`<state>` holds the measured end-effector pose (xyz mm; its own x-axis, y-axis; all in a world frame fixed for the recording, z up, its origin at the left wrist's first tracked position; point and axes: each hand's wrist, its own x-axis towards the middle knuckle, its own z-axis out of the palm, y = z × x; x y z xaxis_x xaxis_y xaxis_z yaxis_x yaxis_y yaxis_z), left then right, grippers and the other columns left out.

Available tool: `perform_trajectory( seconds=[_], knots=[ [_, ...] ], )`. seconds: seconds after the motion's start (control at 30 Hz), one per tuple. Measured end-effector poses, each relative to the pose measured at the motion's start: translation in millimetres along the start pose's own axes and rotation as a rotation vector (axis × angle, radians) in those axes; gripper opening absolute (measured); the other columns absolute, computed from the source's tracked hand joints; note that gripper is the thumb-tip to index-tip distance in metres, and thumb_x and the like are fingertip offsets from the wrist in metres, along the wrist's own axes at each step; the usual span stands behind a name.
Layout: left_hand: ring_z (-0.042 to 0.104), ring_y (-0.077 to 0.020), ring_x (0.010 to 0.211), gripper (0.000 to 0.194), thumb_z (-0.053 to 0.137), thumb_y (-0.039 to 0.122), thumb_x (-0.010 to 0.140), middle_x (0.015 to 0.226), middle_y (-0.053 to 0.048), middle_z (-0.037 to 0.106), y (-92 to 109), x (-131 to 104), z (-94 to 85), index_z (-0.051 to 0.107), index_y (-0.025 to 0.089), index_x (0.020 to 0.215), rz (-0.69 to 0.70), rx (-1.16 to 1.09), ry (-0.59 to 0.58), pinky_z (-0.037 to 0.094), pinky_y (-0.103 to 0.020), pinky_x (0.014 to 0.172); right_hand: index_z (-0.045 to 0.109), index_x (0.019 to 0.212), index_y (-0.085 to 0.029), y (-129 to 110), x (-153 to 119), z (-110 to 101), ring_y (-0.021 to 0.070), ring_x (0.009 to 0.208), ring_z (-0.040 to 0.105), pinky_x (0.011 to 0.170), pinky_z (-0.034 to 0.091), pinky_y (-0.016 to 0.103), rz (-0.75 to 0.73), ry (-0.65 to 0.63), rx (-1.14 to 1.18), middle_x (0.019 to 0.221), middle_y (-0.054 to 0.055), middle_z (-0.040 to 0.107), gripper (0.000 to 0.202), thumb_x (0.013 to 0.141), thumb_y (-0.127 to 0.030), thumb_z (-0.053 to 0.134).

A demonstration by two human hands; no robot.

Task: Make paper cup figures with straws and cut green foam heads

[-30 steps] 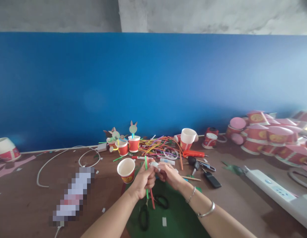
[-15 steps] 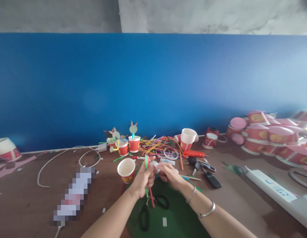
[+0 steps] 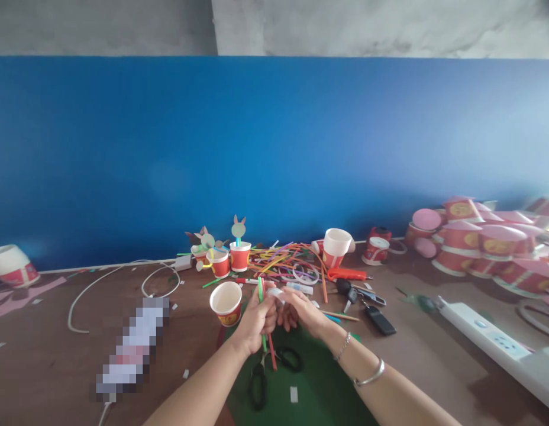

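Observation:
Near the middle of the table, my left hand (image 3: 257,318) is closed round a green straw (image 3: 261,290) and a red straw (image 3: 271,352), both upright. A small whitish, translucent piece (image 3: 277,294) sits between my two hands. My right hand (image 3: 301,309) touches that piece with its fingertips, the other fingers curled beneath. Below the hands, black-handled scissors (image 3: 258,384) lie on a green mat (image 3: 319,378). An open paper cup (image 3: 225,302) stands just left of my left hand.
Loose coloured straws (image 3: 274,260) lie behind the hands. Decorated cups (image 3: 239,258) stand by the blue panel (image 3: 274,148). Keys (image 3: 351,296) and a red cutter (image 3: 345,274) are to the right, before a white power strip (image 3: 491,337) and stacked pink-topped cups (image 3: 496,242).
My right hand's fingers have shifted slightly over the whitish piece, and its lower fingers now show beneath. My left hand still holds the straws in nearly the same place.

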<state>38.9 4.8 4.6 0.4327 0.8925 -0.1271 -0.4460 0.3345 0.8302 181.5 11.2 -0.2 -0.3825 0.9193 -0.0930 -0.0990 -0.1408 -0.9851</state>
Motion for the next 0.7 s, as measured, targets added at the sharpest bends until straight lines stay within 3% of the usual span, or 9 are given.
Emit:
perform_trajectory(
  seconds=[0.47,0.7],
  knots=[
    [0.005,-0.0005,0.036,0.053,0.08,0.038,0.062,0.047,0.015,0.018,3.3,2.0,-2.5,0.044,0.022,0.098,-0.06,-0.197,-0.001,0.002,-0.013,0.033,0.049,0.085,-0.018,3.5,0.5,-1.9,0.0093,0.028,0.047,0.028,0.023,0.015,0.009,-0.016,0.105,0.043,-0.004,0.058,0.024,0.074,-0.039,0.049],
    [0.014,-0.0011,0.033,0.057,0.072,0.042,0.069,0.048,0.015,0.025,7.4,-3.6,3.4,0.043,0.023,0.114,-0.048,-0.026,-0.004,0.005,-0.014,0.034,0.049,0.078,-0.018,0.1,-2.3,-0.1,0.008,0.024,0.042,0.026,0.021,0.014,0.007,0.052,0.027,0.036,-0.005,0.053,0.03,0.077,-0.048,0.05]
  ],
)
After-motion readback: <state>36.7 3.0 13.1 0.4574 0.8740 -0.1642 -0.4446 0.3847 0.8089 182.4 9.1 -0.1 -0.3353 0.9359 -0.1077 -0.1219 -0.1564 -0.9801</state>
